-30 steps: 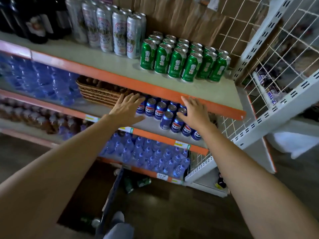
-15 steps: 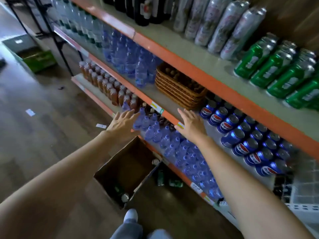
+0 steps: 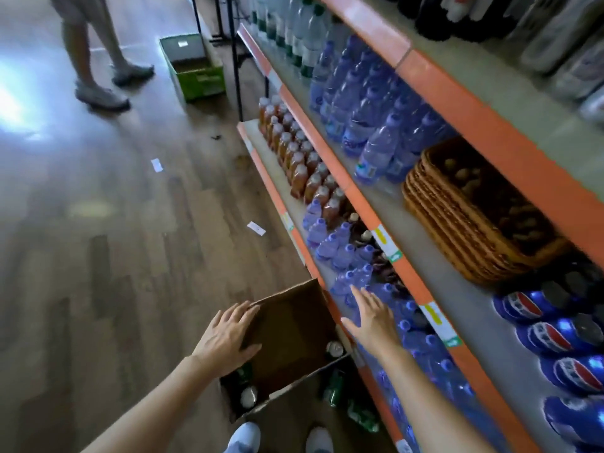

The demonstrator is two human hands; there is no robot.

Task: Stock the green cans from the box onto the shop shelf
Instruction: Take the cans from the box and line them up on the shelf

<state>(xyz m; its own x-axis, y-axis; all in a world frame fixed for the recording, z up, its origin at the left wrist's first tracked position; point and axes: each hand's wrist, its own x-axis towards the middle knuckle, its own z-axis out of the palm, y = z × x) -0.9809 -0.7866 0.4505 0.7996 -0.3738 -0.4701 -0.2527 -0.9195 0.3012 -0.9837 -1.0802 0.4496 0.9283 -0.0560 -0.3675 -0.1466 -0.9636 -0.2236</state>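
Wooden floor (image 3: 130, 256), lower centre of frame: open cardboard box (image 3: 291, 335). Cans (image 3: 334, 348) stood upright in its corners, tops up. Left hand (image 3: 227, 335) hovered over the left rim, right hand (image 3: 371, 318) right of the box. Fingers of both were straight, apart, empty.

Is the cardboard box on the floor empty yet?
Not empty: the cardboard box is mostly bare inside, but a few cans stand in its near corner and at its right side.

wood-plank floor (image 3: 130, 256), bright glare (image 3: 13, 103) at left, paper scraps (image 3: 256, 228), green crate (image 3: 199, 80)
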